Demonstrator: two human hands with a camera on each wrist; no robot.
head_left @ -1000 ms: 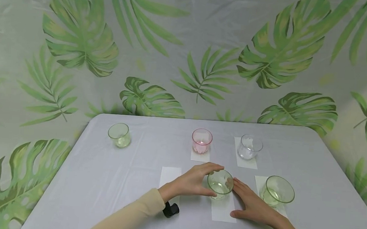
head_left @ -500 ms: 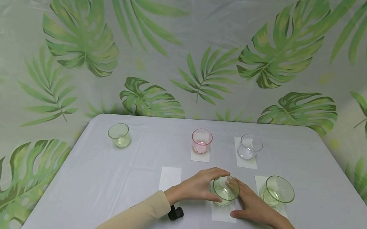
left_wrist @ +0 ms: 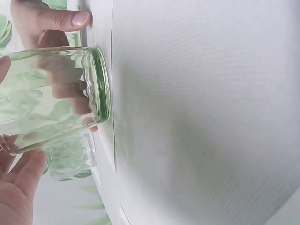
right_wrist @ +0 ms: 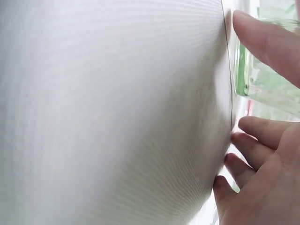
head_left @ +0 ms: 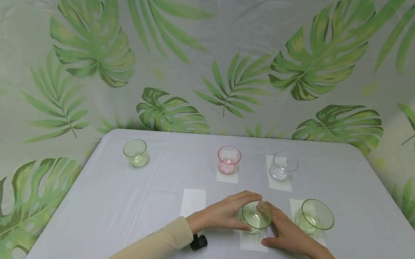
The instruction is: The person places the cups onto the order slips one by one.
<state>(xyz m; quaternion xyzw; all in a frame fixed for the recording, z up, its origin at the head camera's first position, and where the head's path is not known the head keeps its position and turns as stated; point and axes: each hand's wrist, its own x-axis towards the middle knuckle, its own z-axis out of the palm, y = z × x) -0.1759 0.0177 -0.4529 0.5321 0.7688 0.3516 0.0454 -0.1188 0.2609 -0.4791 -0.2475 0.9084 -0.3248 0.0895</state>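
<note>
My left hand holds a pale green glass cup by its upper part, thumb on the near side and fingers on the far side. The cup is over a white paper strip; its base is very close to the surface in the left wrist view, and I cannot tell whether it touches. To the cup's right, my right hand rests on the table with fingers extended and thumb spread. Those fingers reach down to the surface beside the cup, gripping nothing; whether they touch the glass is unclear.
A larger green glass stands on paper just right of the right hand. Behind are a pink glass and a clear glass, each on paper. A green glass sits far left. A paper strip lies left of the hands.
The left hand has carried the green cup a little right and toward me, next to the right hand, then nearly stopped. The right hand has stayed in place.
</note>
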